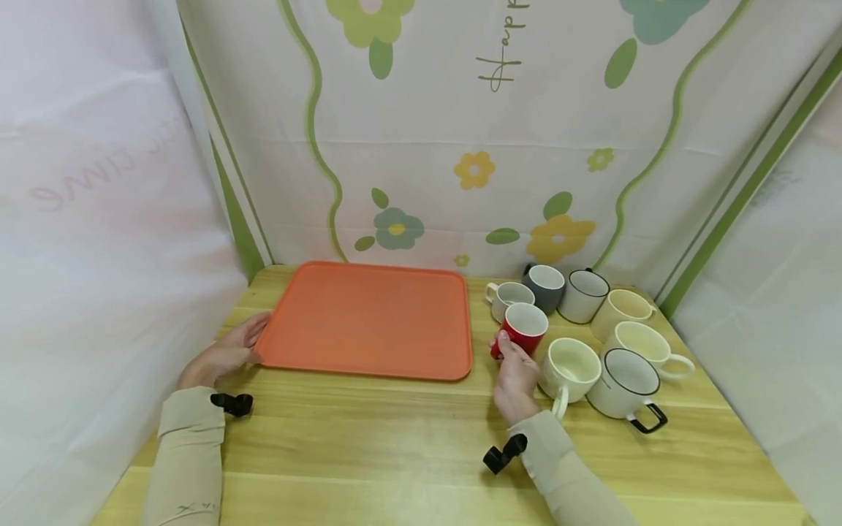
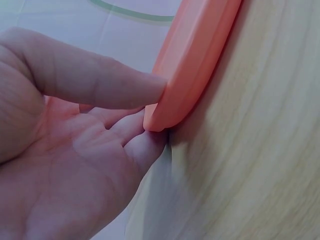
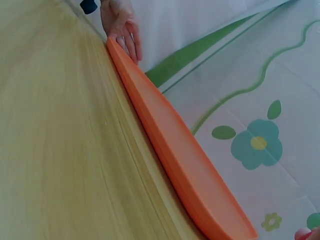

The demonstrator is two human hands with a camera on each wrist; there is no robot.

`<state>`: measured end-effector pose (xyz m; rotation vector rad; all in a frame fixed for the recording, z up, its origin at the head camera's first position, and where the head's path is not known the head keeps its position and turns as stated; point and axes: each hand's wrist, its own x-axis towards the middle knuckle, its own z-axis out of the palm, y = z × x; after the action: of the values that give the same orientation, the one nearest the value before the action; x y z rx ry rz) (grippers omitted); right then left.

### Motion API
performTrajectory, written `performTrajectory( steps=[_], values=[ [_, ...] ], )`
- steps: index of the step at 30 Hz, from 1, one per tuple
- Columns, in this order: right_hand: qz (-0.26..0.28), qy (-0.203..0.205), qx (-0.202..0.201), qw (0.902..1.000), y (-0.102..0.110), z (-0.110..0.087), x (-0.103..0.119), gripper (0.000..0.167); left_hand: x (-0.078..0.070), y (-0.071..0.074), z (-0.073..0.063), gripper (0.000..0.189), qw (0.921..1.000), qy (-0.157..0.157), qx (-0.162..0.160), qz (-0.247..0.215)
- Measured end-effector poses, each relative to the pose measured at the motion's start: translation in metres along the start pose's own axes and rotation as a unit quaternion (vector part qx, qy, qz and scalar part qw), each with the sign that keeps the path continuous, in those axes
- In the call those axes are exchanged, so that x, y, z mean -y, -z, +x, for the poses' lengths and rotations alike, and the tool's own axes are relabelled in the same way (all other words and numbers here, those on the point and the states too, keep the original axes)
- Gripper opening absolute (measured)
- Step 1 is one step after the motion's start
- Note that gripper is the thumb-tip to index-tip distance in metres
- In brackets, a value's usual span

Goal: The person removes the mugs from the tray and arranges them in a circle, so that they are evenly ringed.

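Observation:
An orange tray [image 1: 368, 318] lies at the back left of the wooden table. My left hand [image 1: 226, 356] is at its front left corner. In the left wrist view the thumb of that hand [image 2: 60, 150] presses the tray's rim [image 2: 187, 65], with fingers under the edge. To the right of the tray, my right hand [image 1: 516, 376] grips a red mug [image 1: 529, 329] with a white inside, thumb on its near left side. The mug stands upright. In the right wrist view, only fingertips and a bit of red show at the lower corner.
Behind the red mug are a small white mug [image 1: 509, 298], a dark grey mug [image 1: 547, 294] and a black-rimmed white mug [image 1: 582, 301]. To its right stand a pale yellow mug [image 1: 610, 318], cream mugs [image 1: 569, 372] and a white mug with a black handle [image 1: 618, 391]. Printed curtains surround the table.

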<state>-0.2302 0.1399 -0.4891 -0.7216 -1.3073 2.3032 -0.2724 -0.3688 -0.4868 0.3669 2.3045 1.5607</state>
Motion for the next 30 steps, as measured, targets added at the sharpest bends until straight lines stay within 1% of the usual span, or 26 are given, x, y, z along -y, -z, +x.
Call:
performTrajectory(
  steps=[5, 9, 12, 15, 16, 18, 20, 21, 22, 23, 25, 27, 29, 30],
  values=[
    [-0.006, 0.016, -0.017, 0.9997, 0.002, 0.004, -0.005, 0.021, 0.0, 0.0, 0.0, 0.106, 1.0, 0.002, 0.002, -0.001],
    [-0.018, 0.025, -0.015, 0.9994, 0.002, 0.006, -0.007, 0.016, -0.001, 0.0, 0.001, 0.104, 1.0, 0.001, 0.0, 0.002],
    [-0.023, 0.023, 0.001, 0.9995, 0.0, 0.007, -0.006, 0.016, -0.003, 0.0, 0.002, 0.104, 1.0, 0.003, 0.0, 0.004],
    [-0.027, 0.01, 0.022, 0.9993, -0.002, 0.007, -0.002, 0.014, -0.004, 0.001, 0.002, 0.105, 1.0, 0.003, -0.001, 0.007],
    [-0.034, 0.004, 0.033, 0.9989, -0.001, 0.006, 0.001, 0.017, -0.004, 0.002, 0.002, 0.106, 1.0, 0.004, -0.001, 0.007],
    [-0.067, -0.012, 0.059, 0.9959, 0.002, 0.003, 0.008, 0.03, -0.005, 0.002, 0.002, 0.106, 0.9999, 0.005, -0.003, 0.01],
    [-0.123, -0.025, 0.1, 0.987, 0.011, -0.002, 0.017, 0.047, -0.004, 0.002, 0.002, 0.106, 0.9999, 0.004, -0.003, 0.01],
    [-0.162, -0.027, 0.127, 0.9782, 0.017, -0.006, 0.023, 0.054, -0.004, 0.001, 0.003, 0.106, 0.9999, 0.005, -0.003, 0.009],
    [-0.21, -0.025, 0.155, 0.965, 0.024, -0.009, 0.029, 0.057, -0.004, 0.001, 0.003, 0.106, 1.0, 0.005, -0.003, 0.007],
    [-0.257, -0.014, 0.184, 0.9487, 0.031, -0.013, 0.036, 0.058, -0.004, 0.001, 0.003, 0.105, 1.0, 0.005, -0.002, 0.007],
    [-0.349, 0.027, 0.236, 0.9065, 0.047, -0.019, 0.049, 0.057, -0.003, 0.0, 0.002, 0.105, 1.0, 0.004, -0.001, 0.005],
    [-0.422, 0.086, 0.271, 0.8607, 0.063, -0.024, 0.064, 0.05, -0.002, 0.0, 0.003, 0.105, 1.0, 0.004, -0.001, 0.004],
    [-0.477, 0.149, 0.282, 0.8191, 0.079, -0.028, 0.079, 0.039, -0.001, 0.0, 0.002, 0.105, 1.0, 0.004, 0.0, 0.006],
    [-0.504, 0.176, 0.281, 0.7978, 0.087, -0.029, 0.087, 0.033, 0.0, -0.001, 0.003, 0.105, 1.0, 0.005, 0.0, 0.005]
  ],
)
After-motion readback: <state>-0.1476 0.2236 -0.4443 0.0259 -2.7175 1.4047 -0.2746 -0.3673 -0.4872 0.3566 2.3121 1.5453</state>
